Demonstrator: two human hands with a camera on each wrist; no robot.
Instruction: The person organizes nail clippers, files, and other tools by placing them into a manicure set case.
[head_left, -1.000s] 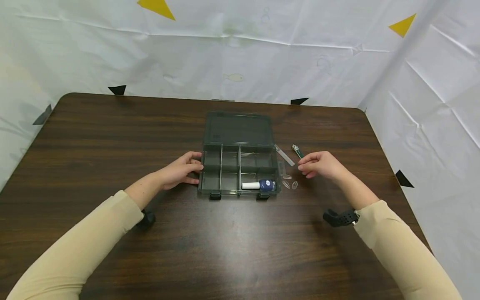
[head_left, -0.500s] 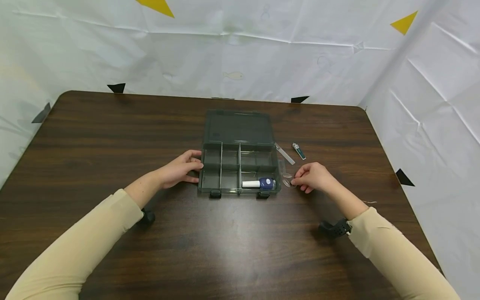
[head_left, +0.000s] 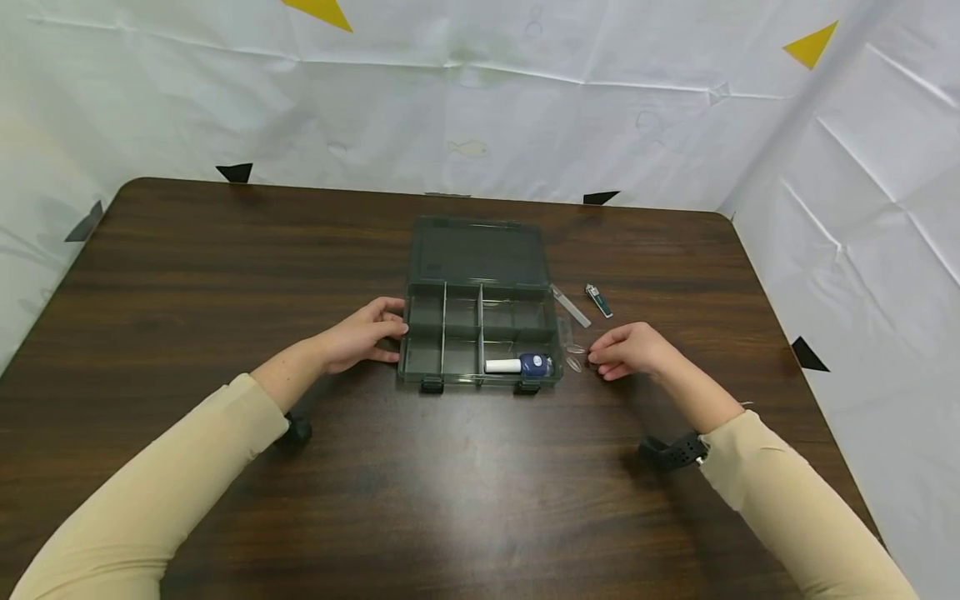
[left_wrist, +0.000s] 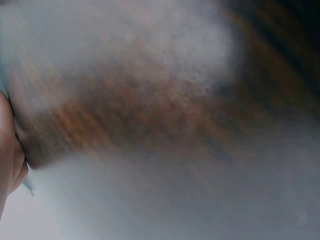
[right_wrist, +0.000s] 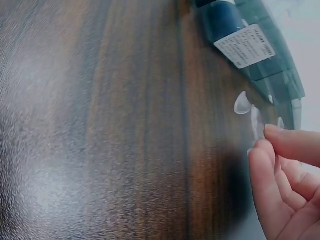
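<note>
A dark see-through organizer box [head_left: 424, 331] lies open on the brown table [head_left: 480, 492], lid flat behind it. A blue nail polish bottle [head_left: 522, 365] with a white cap lies in its front right compartment; the right wrist view shows the bottle [right_wrist: 226, 24] close up. My left hand [head_left: 378, 333] grips the box's left wall. My right hand [head_left: 600, 360] rests on the table just right of the box and pinches a clear nail tip [right_wrist: 257, 123] between thumb and forefinger [right_wrist: 260, 145]. Another clear tip [right_wrist: 242, 103] lies beside it. The left wrist view is a blur of table.
A clear nail file [head_left: 571, 306] and a small nail clipper [head_left: 597, 300] lie behind my right hand. Two clear nail tips [head_left: 575, 357] lie against the box's right side. White sheeting walls the table at the back and right.
My right hand came down and toward me from near the clipper to the clear nail tips and closed on one. The left hand stayed on the box.
</note>
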